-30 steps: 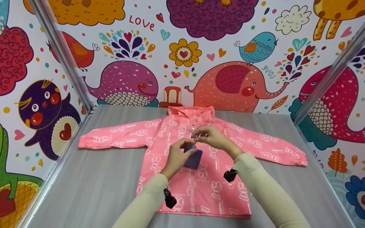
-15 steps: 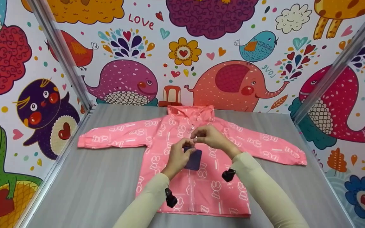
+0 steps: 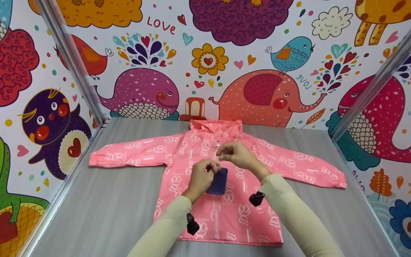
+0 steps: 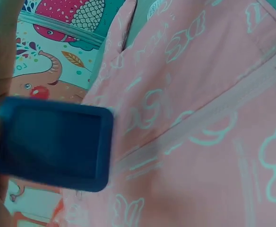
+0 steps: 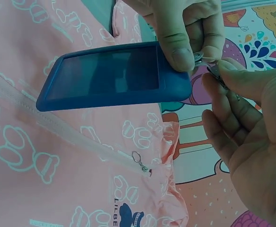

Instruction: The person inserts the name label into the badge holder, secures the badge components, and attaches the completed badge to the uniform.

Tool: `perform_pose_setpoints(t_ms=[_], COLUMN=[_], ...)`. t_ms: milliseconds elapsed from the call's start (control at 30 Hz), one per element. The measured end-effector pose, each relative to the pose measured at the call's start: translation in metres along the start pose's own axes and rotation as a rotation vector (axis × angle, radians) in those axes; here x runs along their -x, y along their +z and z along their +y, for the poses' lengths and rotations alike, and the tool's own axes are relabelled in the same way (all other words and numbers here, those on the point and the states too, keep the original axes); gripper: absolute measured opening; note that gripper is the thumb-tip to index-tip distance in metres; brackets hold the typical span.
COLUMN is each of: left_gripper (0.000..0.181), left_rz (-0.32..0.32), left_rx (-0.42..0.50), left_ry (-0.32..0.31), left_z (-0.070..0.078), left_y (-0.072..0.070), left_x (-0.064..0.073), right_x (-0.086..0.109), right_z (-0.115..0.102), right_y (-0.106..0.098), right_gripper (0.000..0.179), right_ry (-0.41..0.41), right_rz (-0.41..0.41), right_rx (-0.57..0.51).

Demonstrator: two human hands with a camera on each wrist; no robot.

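A dark blue, round-cornered holder (image 5: 100, 78) with a recessed, glossy panel is held above the pink jacket (image 3: 177, 200), one end pinched by the left hand (image 3: 201, 178); the right hand's (image 3: 237, 156) fingers pinch its small metal clip (image 5: 215, 74).

Two hands are counted: one left hand (image 3: 200, 178) and one right hand (image 3: 240, 156). Two cream sleeves (image 3: 164, 226) and two black wrist units (image 3: 192, 225) are worn. One blue card holder (image 3: 218, 182) and one metal clasp (image 5: 215, 74) are held. One pink jacket (image 3: 171, 200), provided with two pink sleeves (image 3: 305, 166) and one zip (image 3: 216, 217), is carried by one desk (image 3: 102, 207). One wire ring (image 5: 134, 154) is fitted at the zip. Two metal posts (image 3: 68, 57) are shown.
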State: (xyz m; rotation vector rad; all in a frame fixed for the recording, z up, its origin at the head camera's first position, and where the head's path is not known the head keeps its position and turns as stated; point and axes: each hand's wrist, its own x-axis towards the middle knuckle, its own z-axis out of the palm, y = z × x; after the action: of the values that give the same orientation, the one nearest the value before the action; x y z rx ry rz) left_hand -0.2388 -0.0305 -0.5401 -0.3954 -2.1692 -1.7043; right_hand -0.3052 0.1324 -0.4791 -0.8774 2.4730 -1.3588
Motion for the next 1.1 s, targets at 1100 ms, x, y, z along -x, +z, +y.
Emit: perform_pose_setpoints(t_ms=[1100], left_gripper=[0.016], left_rz=[0.008], left_rx=[0.104], left_ry=[-0.19], left_z=[-0.011], left_y=[-0.011], left_x=[0.004], right_x=[0.008], right_z=[0.004], right_y=[-0.013], right_gripper=[0.01], right_ry=[-0.013], right_rz=[-0.007], right_rx=[-0.017])
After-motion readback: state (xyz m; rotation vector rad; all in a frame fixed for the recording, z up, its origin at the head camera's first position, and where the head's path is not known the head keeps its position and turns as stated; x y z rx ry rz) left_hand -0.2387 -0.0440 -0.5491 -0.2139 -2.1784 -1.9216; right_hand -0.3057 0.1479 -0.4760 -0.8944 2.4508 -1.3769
